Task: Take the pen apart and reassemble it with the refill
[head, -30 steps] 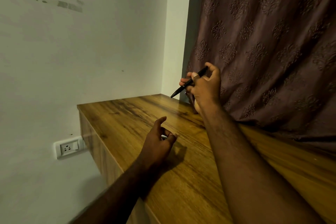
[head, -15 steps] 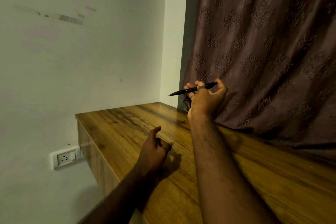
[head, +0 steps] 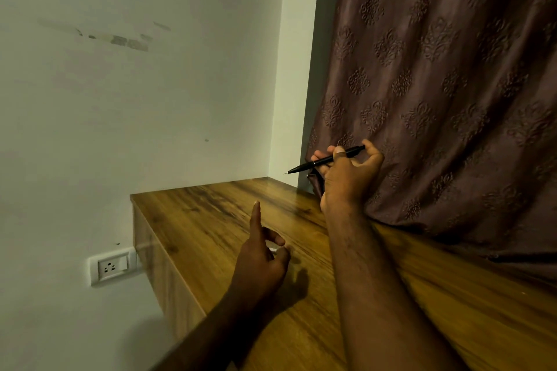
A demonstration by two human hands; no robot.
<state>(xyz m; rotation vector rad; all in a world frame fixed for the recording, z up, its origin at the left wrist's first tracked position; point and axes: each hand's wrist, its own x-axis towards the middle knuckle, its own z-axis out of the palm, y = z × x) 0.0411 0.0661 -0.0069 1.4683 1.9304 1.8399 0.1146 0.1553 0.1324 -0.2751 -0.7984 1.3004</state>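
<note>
My right hand (head: 346, 181) is raised above the far end of the wooden desk (head: 211, 220), fingers and thumb curled round the black pen (head: 327, 159), whose tip points away from the curtain (head: 452, 99). My left hand (head: 259, 268) hovers low over the desk, index finger straight up, thumb and curled fingers pinching a small pale bit (head: 272, 249) I cannot identify
</note>
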